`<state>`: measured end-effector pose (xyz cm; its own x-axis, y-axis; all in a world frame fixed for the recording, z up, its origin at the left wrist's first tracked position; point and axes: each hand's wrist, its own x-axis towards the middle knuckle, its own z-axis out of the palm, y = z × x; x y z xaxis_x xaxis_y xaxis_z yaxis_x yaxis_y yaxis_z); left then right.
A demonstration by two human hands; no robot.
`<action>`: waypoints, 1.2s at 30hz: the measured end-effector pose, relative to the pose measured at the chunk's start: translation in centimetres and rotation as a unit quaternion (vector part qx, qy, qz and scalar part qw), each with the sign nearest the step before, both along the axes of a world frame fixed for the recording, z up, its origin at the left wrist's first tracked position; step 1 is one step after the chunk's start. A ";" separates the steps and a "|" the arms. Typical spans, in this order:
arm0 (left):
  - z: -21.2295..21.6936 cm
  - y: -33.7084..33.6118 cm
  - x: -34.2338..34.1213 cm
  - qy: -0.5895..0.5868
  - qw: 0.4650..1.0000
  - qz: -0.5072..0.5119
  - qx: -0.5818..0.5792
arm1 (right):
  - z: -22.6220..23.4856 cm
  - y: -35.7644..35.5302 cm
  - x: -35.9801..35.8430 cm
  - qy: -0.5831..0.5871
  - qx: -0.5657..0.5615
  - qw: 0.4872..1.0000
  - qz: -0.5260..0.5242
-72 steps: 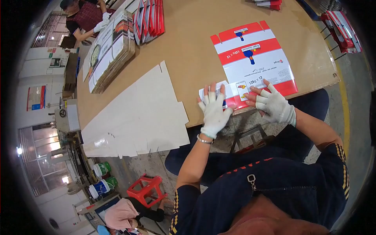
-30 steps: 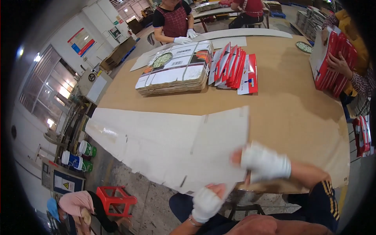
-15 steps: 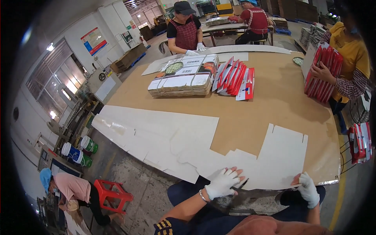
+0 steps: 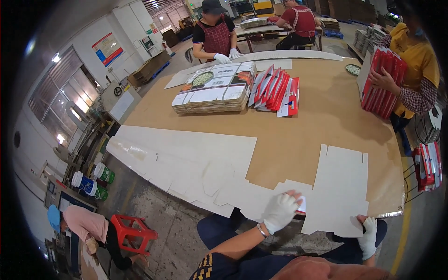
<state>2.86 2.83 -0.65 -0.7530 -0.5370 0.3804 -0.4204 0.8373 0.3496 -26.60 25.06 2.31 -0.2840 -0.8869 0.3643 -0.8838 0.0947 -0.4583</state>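
Observation:
White flat carton blanks [image 4: 205,163], plain side up, spread along the near table edge, with notched outlines. My left hand [image 4: 281,212], in a white fingerless glove, lies over their right part, fingers stretched forward and fairly close together. Beside its fingertips a small white and red printed patch [image 4: 302,204] shows; what it belongs to is partly hidden. On the right, a slotted cardboard panel [image 4: 340,186] reaches past the table edge. My right hand [image 4: 368,235], gloved likewise, grips that panel's lower right corner, thumb on top and the other fingers mostly hidden.
A strapped stack of printed cartons [image 4: 214,88] and red-white packages [image 4: 275,91] lie on the brown table [image 4: 322,121]. Across it a co-worker [image 4: 215,35] works; another person [image 4: 410,65] holds red packages at right. A red stool [image 4: 134,235] and buckets [image 4: 103,172] stand left.
My left hand has moved slightly forward and right, fingers closer together. The right-hand panel has shifted toward me and now looks separate from the left part. The printed patch has come into view.

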 end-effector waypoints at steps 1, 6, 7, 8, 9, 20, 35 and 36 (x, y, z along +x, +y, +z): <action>-0.1 0.4 -0.3 0.000 0.997 -0.074 -0.017 | -0.1 0.0 0.1 -0.001 0.001 1.000 0.001; -1.7 1.5 -3.4 0.029 0.980 -0.124 0.152 | -3.7 -0.8 -0.6 -0.206 -0.034 0.969 -0.134; -2.1 1.7 -4.5 0.028 0.980 -0.121 0.153 | -3.7 -1.4 -0.2 -0.205 -0.038 0.962 -0.178; -2.5 2.0 -5.6 0.061 0.988 -0.031 0.141 | -3.1 -1.8 0.1 -0.178 0.005 0.966 -0.190; -2.5 2.2 -6.4 0.094 0.986 0.054 0.127 | -3.3 -1.8 0.0 -0.177 0.006 0.965 -0.192; 3.1 4.6 -9.1 -0.208 0.967 -0.130 0.068 | -8.5 -1.4 9.4 -0.684 0.015 0.724 -0.087; 2.3 5.6 -8.9 -0.177 0.957 -0.159 0.168 | -5.6 -7.4 3.0 0.070 -0.132 0.989 -0.016; 1.4 5.6 -8.5 -0.170 0.957 -0.156 0.176 | -5.2 -8.0 2.9 0.096 -0.104 0.990 0.014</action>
<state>-5.64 8.41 0.78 -0.9455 -0.3160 -0.0785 -0.3091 0.7956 0.5210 -23.74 17.02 -2.91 -0.1681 -0.7929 0.5857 -0.9576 -0.0097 -0.2880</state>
